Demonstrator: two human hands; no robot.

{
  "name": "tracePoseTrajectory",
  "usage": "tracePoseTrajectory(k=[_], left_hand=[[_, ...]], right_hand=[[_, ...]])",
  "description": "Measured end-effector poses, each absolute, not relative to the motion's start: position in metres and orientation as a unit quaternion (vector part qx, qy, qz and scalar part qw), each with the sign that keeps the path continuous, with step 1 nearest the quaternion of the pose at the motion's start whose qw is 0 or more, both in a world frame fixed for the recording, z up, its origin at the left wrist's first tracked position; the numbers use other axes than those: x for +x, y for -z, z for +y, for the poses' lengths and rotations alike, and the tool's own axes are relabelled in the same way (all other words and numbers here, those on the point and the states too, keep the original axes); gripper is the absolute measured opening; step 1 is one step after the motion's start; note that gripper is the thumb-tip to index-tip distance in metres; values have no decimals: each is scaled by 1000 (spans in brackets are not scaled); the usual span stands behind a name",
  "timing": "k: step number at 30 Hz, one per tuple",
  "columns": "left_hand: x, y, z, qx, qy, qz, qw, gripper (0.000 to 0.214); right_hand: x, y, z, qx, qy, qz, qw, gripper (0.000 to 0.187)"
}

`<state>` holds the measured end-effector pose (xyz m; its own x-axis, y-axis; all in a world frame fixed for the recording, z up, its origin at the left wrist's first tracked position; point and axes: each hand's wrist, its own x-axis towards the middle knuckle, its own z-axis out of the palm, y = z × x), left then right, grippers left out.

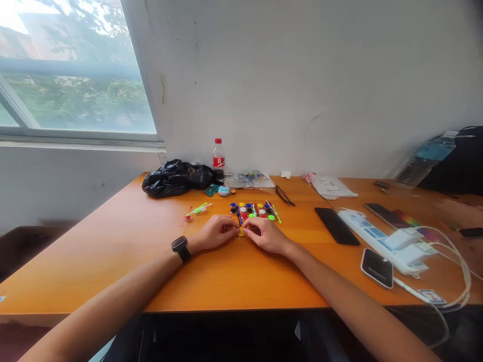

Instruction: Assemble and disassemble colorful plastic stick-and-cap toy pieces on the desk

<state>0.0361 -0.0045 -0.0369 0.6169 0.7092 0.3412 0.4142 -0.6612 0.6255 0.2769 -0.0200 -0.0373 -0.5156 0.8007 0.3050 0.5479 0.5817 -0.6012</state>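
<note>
My left hand [216, 232] and my right hand [266, 234] meet over the middle of the wooden table, thumbs and forefingers pinched. Between their fingertips is a small yellow round plastic piece [241, 232]; both hands seem to grip it, though its details are too small to make out. Just beyond the hands lie rows of small round plastic pieces [243, 209] in blue, yellow, black, white, red and green, with thin coloured plastic sticks [273, 211] across them. Left of these, a red and a green piece [199, 210] lie with sticks of their own. A black watch [181, 248] is on the left wrist.
Along the wall stand a black plastic bag [177, 179], a red-capped bottle [218, 157] and a clear bag of parts [249, 179]. Glasses [284, 196] lie nearer. To the right are a black phone [336, 226], a white power strip [377, 239] with cables and a charging device [377, 268].
</note>
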Motion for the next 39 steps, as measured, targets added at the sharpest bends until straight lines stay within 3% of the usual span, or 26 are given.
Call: tracePoseTrajectory(k=[24, 39], left_hand=[[35, 42, -1, 874, -291, 315, 229, 25], [34, 47, 2, 874, -286, 317, 232, 22]], right_hand=[[276, 40, -15, -383, -230, -842, 302, 26], [277, 40, -15, -383, -222, -844, 302, 24]])
